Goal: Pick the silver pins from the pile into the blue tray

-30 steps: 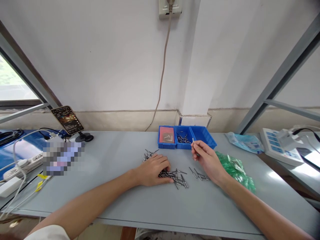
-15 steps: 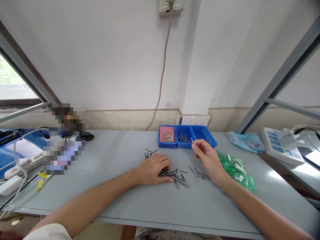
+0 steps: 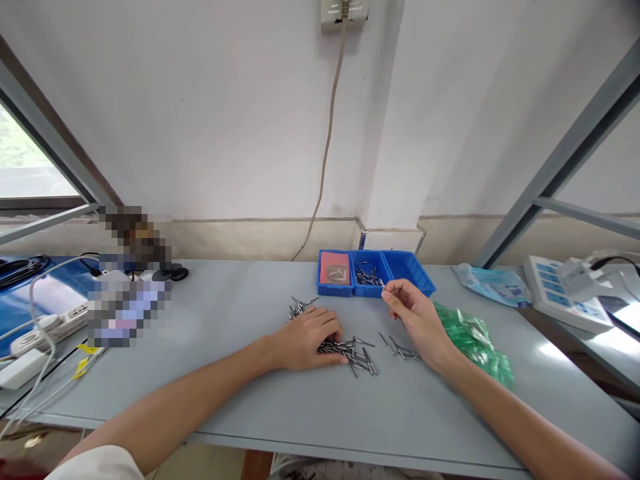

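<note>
Several small metal pins (image 3: 357,353) lie scattered in a pile on the grey table (image 3: 240,393). My left hand (image 3: 307,337) rests palm down on the pile, fingers curled over the pins. My right hand (image 3: 417,320) is raised a little above the table, pinching one thin metal pin (image 3: 383,283) between thumb and forefinger, right beside the middle blue bin (image 3: 369,273), which holds more pins. A few loose pins (image 3: 397,348) lie under my right wrist.
Three joined blue bins stand at the back; the left one (image 3: 334,270) has a red insert, the right one (image 3: 407,267) looks empty. A green plastic bag (image 3: 475,343) lies to the right. A power strip (image 3: 47,327), cables and a phone stand are at the left, a white device (image 3: 565,293) at the far right.
My right hand has shifted slightly left and up toward the middle bin with the pin still pinched. My left hand has stayed on the pile.
</note>
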Available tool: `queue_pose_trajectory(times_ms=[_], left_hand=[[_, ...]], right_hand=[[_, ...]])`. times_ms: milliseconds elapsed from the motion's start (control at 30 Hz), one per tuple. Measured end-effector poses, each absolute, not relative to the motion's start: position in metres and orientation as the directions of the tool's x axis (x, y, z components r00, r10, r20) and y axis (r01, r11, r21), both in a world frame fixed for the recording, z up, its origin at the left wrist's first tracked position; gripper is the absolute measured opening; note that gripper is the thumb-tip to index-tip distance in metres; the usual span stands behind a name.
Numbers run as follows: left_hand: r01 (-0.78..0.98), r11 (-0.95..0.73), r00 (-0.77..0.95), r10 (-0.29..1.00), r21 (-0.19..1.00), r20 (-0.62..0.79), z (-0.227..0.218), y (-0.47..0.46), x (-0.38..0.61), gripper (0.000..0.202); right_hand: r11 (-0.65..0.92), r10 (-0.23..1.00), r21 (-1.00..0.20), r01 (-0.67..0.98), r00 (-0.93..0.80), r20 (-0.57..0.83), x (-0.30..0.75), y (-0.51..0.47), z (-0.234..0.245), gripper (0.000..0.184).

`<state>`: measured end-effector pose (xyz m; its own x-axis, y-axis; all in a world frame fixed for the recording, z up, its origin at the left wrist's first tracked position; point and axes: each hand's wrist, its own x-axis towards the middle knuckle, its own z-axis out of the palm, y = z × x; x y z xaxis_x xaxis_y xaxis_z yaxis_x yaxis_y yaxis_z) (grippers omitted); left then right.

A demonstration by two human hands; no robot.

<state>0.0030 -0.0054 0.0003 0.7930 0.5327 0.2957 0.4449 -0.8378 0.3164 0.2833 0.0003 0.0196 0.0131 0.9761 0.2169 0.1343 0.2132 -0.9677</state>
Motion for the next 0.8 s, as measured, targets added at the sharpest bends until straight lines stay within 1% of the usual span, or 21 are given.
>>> queue_pose_trajectory(times_ms=[233, 367, 433, 800], left_hand=[[0.446, -0.839, 0.794, 0.532, 0.311, 0.294, -0.0001, -0.0051, 0.0030, 0.040], [0.448, -0.837, 0.793, 0.534, 0.314, 0.292, 0.0000, -0.0053, 0.0028, 0.041], [0.447, -0.837, 0.794, 0.534, 0.316, 0.290, 0.0001, -0.0054, 0.0029, 0.041], [0.447, -0.839, 0.794, 0.532, 0.311, 0.294, 0.0001, -0.0054, 0.0026, 0.041]], right_hand=[[0.127, 0.988, -0.990, -0.055, -0.076, 0.131, 0.2831, -0.0022, 0.0203, 0.028], [0.045, 0.992, -0.983, -0.176, -0.111, 0.065, 0.2819, -0.0038, 0.0239, 0.027], [0.026, 0.991, -0.976, -0.217, -0.125, 0.054, 0.2816, -0.0040, 0.0252, 0.025], [-0.022, 0.989, -0.963, -0.269, -0.149, 0.019, 0.2808, -0.0044, 0.0281, 0.027]])
